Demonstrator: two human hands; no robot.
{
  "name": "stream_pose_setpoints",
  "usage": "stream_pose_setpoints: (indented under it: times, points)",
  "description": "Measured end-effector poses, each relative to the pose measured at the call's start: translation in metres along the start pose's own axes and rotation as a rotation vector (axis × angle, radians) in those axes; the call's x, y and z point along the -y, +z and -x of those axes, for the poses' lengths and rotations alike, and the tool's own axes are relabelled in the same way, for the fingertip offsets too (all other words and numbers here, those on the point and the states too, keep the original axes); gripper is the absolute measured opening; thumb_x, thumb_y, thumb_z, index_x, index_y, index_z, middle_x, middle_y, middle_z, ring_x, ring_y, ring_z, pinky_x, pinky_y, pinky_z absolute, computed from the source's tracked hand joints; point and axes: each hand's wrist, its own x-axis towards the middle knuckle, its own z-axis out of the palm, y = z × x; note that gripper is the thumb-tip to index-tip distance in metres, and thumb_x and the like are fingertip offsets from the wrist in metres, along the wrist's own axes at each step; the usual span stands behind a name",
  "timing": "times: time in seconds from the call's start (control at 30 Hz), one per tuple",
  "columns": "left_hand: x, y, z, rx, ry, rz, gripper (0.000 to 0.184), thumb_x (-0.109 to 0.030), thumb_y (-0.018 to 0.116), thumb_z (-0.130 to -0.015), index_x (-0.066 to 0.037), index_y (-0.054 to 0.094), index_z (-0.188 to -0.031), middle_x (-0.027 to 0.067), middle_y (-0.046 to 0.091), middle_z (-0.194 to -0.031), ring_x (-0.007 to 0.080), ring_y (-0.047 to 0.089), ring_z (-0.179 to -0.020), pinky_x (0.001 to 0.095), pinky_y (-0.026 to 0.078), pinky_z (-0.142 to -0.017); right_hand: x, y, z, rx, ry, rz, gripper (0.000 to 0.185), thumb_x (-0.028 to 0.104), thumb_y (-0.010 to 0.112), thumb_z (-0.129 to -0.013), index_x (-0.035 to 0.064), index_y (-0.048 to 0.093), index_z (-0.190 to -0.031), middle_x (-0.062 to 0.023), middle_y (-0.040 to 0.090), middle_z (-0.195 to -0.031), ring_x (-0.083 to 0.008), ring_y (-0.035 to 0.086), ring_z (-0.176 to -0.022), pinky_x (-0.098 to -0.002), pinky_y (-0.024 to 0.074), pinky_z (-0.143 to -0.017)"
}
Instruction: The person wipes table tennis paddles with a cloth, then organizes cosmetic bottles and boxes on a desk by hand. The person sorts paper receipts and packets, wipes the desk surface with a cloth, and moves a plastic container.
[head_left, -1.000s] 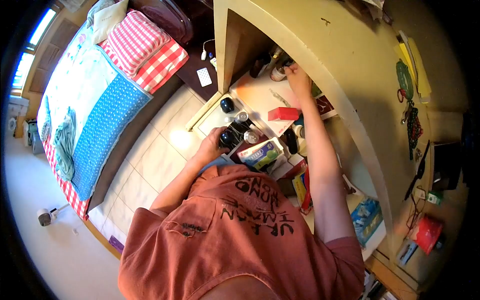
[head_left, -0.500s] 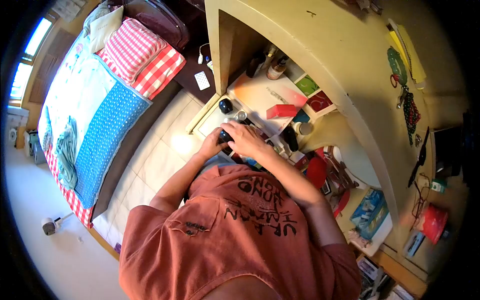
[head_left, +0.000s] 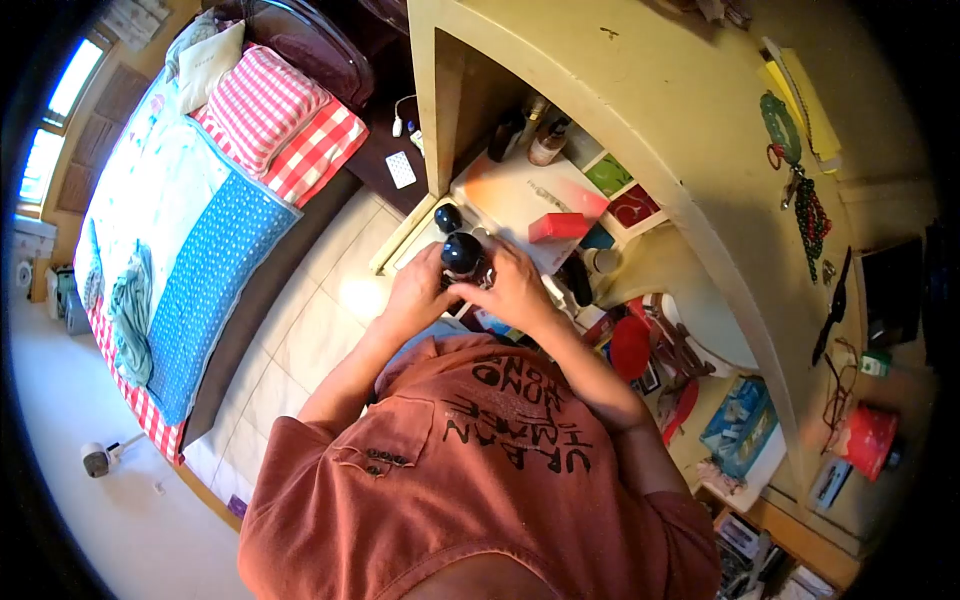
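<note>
Between my two hands is a bottle with a round, glossy dark cap (head_left: pixel 462 253); its lower body is mostly hidden by my fingers. My left hand (head_left: pixel 418 288) wraps its left side. From the other side, my right hand (head_left: pixel 513 286) grips it, the thumbs close together at the front. Just beyond stands a second round dark cap (head_left: pixel 446 218), on a light shelf surface. A red box (head_left: pixel 557 227) lies on a white and orange box (head_left: pixel 530 190) to the right of that.
Bottles (head_left: pixel 548 143) stand at the back of the shelf, by a tall cabinet side (head_left: pixel 560 60). To the right are a blue packet (head_left: pixel 740 425) and a red round object (head_left: pixel 630 347). A bed (head_left: pixel 215 290) is on the left, across the tiled floor (head_left: pixel 290 340).
My right hand has moved off the top of the bottle to its side, so the dark cap now shows. The bottle appears raised closer to me, with both hands around it.
</note>
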Motion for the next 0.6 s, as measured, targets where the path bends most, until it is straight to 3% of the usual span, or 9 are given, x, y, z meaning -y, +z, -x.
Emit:
stream_pose_setpoints:
  times: [0.23, 0.33, 0.4, 0.47, 0.6]
  points:
    - [-0.014, 0.001, -0.046, -0.124, 0.097, -0.034, 0.059, -0.011, 0.070, -0.070, 0.003, 0.049, -0.124, 0.0234, 0.058, -0.113, 0.0417, 0.056, -0.105, 0.0460, 0.047, -0.087, 0.003, -0.032, -0.026, -0.100, -0.016, -0.002, 0.055, 0.022, 0.077, -0.073, 0.0008, 0.056, -0.118, -0.0224, 0.062, -0.109, -0.0398, 0.060, -0.105, -0.0453, 0.0477, -0.091]
    - [-0.019, 0.005, -0.061, -0.128, 0.092, 0.027, 0.063, -0.010, 0.070, -0.073, 0.001, 0.046, -0.130, 0.0235, 0.057, -0.118, 0.0415, 0.055, -0.108, 0.0453, 0.047, -0.089, 0.004, -0.043, -0.037, -0.209, -0.043, -0.028, 0.048, 0.018, 0.077, -0.073, 0.0002, 0.058, -0.114, -0.0228, 0.063, -0.108, -0.0403, 0.062, -0.099, -0.0454, 0.0502, -0.085]
    - [-0.032, 0.001, -0.068, -0.213, 0.080, 0.106, 0.067, -0.011, 0.070, -0.076, -0.001, 0.042, -0.136, 0.0232, 0.055, -0.122, 0.0405, 0.055, -0.110, 0.0437, 0.047, -0.092, -0.014, -0.044, -0.044, -0.265, -0.043, -0.004, 0.042, 0.020, 0.077, -0.073, 0.0004, 0.062, -0.108, -0.0224, 0.064, -0.104, -0.0396, 0.063, -0.097, -0.0458, 0.0503, -0.082]
    - [-0.037, -0.001, -0.066, -0.246, 0.087, 0.096, 0.069, -0.011, 0.071, -0.078, -0.002, 0.039, -0.138, 0.0227, 0.053, -0.125, 0.0387, 0.056, -0.111, 0.0421, 0.047, -0.092, -0.038, -0.039, -0.055, -0.291, 0.093, -0.070, 0.033, 0.024, 0.078, -0.073, 0.0014, 0.066, -0.094, -0.0221, 0.068, -0.090, -0.0399, 0.065, -0.086, -0.0470, 0.0506, -0.077]
    - [-0.014, 0.010, -0.059, -0.273, -0.021, 0.134, 0.063, -0.005, 0.071, -0.078, 0.000, 0.045, -0.134, 0.0194, 0.056, -0.120, 0.0315, 0.060, -0.107, 0.0397, 0.048, -0.092, -0.080, -0.020, -0.082, -0.360, 0.160, 0.001, 0.039, 0.027, 0.080, -0.072, -0.0036, 0.064, -0.091, -0.0255, 0.067, -0.086, -0.0426, 0.065, -0.082, -0.0475, 0.0510, -0.075]
